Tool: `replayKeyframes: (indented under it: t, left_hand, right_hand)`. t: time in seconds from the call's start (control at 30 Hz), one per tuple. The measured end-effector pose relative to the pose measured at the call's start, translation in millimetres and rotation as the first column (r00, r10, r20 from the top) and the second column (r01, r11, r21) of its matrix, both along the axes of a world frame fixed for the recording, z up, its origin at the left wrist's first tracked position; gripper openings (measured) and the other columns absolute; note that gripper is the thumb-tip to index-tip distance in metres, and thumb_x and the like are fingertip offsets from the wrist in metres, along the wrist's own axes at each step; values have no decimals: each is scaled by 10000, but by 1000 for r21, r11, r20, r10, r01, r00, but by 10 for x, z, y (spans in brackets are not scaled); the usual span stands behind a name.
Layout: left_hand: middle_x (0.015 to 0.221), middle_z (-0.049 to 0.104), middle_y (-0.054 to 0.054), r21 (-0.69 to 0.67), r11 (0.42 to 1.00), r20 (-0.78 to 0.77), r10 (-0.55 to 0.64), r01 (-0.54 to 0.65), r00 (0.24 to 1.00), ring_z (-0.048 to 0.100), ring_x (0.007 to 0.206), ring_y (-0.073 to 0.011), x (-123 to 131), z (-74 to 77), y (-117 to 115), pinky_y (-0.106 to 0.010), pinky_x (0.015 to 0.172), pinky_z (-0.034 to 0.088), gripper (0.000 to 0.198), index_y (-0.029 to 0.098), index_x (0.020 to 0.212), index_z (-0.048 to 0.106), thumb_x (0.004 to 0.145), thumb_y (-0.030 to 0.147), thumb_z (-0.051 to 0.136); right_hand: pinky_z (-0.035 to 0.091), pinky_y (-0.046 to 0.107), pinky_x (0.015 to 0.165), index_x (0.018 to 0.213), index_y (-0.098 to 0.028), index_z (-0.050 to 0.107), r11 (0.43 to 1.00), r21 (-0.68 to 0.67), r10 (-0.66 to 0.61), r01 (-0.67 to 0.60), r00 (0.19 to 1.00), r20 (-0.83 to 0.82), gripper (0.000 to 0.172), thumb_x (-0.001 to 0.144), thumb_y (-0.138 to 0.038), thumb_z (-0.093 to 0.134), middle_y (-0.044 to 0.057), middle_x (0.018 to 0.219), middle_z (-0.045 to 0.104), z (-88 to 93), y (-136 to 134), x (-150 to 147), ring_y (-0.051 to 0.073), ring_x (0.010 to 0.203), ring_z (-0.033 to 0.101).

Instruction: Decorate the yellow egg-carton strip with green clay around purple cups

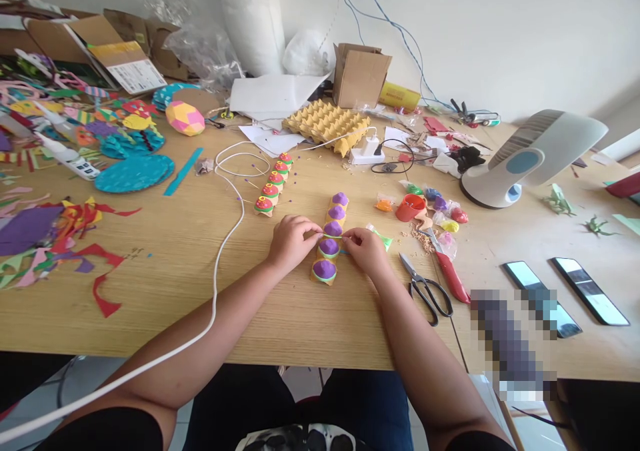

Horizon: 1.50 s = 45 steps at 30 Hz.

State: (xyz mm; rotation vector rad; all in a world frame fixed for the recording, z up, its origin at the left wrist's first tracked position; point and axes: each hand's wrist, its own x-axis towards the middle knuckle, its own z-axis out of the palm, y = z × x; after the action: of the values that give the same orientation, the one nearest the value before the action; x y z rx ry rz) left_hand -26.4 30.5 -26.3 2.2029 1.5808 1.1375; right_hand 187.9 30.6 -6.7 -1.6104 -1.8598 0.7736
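My left hand (294, 243) and my right hand (368, 249) pinch the two ends of a thin light-green clay strip (333, 236). It stretches across an egg-carton strip (320, 279) lying lengthwise on the table. Purple clay caps (329, 247) cover the carton's bumps, and the nearest two have light-green edging round their bases. To the left lies a second carton strip (273, 187), decorated with red and green clay and yellow rings on top. A green clay packet (381, 237) sits just beyond my right hand.
Scissors (425, 289) and a red-handled knife (451, 276) lie right of my right forearm. Bagged clay surrounds a red cup (411, 207). A white cable (227, 237) crosses over my left forearm. Farther off stand a fan (530, 157) and an egg tray (325, 125); two phones (590, 291) lie right.
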Motion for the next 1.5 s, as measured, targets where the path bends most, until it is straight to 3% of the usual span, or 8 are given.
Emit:
replayKeyframes:
  t: [0.83, 1.07, 1.33, 1.5]
  left_hand:
    - [913, 740, -46, -71, 992, -21, 104, -105, 994, 594, 947, -259, 50, 56, -19, -394, 888, 403, 118, 239, 808, 718, 840, 353, 717]
    - [918, 734, -58, -71, 994, -27, 75, -77, 997, 587, 960, -266, 52, 44, -2, -392, 877, 400, 111, 236, 820, 736, 859, 325, 682]
    - [913, 738, -57, -57, 997, -34, 50, -52, 998, 593, 941, -258, 50, 54, -1, -392, 869, 416, 136, 233, 854, 755, 872, 294, 635]
    - [925, 733, -57, -76, 994, -57, 76, -80, 996, 590, 965, -257, 39, 64, -12, -398, 892, 427, 146, 233, 867, 755, 872, 272, 615]
  right_hand:
    - [344, 269, 601, 807, -213, 710, 997, 67, -41, 40, 999, 14, 178, 833, -358, 609, 0, 688, 631, -79, 42, -15, 153, 654, 533]
    - [352, 273, 609, 825, -211, 709, 996, 76, -39, 39, 999, 4, 174, 833, -344, 596, -2, 691, 619, -84, 38, -28, 152, 653, 527]
    - [382, 285, 651, 925, -220, 735, 996, 72, -56, 55, 998, 18, 223, 871, -312, 540, 14, 738, 657, -42, 33, -34, 167, 683, 556]
    - [372, 289, 644, 973, -225, 730, 997, 35, -76, 72, 990, 120, 239, 899, -303, 516, 32, 786, 684, 53, -23, -37, 181, 712, 579]
